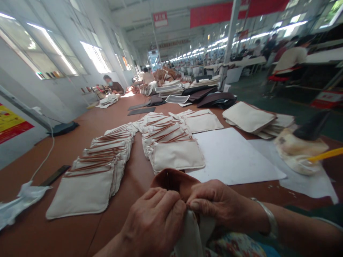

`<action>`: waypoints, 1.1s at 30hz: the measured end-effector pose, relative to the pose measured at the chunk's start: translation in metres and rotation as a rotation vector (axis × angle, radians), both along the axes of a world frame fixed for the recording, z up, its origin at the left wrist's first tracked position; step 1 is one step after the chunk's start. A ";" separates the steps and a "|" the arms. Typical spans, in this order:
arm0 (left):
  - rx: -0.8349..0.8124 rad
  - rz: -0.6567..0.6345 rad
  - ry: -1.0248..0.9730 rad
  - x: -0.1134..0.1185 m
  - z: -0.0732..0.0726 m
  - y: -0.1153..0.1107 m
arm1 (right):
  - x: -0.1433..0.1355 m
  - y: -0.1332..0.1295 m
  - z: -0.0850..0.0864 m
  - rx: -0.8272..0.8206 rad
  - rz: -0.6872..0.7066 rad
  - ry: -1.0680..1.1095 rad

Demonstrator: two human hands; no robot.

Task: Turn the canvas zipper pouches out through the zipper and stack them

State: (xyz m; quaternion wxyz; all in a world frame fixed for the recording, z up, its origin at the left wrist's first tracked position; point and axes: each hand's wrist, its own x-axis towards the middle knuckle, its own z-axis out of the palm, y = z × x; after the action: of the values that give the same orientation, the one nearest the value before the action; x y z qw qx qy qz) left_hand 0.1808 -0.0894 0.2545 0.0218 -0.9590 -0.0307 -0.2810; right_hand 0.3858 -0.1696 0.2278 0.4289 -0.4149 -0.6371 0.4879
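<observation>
Both hands meet at the near edge of the brown table, pinching one piece of brown material [175, 180] with cream fabric [189, 235] hanging below. My left hand [158, 217] is closed on its left side, fingers curled inward. My right hand [222, 203], with a silver bangle at the wrist, grips it with thumb and fingertips close to the left hand. Just beyond stands a row of overlapping cream pouches with brown edges [177, 155]. Another such row [83, 192] lies to the left. The exact spot between the fingertips is partly hidden.
White paper [235, 157] lies beyond my right hand. A stack of cream pieces [249, 117], a dark cone [312, 125] and a yellow stick [327, 155] are at right. A dark bar [55, 175] and white cloth [21, 203] lie left. People sit farther back.
</observation>
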 end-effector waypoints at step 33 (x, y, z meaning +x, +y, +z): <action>-1.262 0.119 0.370 0.006 0.002 0.007 | 0.008 0.003 -0.001 0.352 0.045 -0.272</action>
State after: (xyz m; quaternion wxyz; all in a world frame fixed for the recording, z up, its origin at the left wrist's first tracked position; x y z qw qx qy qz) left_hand 0.1872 -0.0823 0.2561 -0.5240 -0.8169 -0.2381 -0.0378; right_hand 0.3936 -0.1668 0.2271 0.3939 -0.3810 -0.7736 0.3182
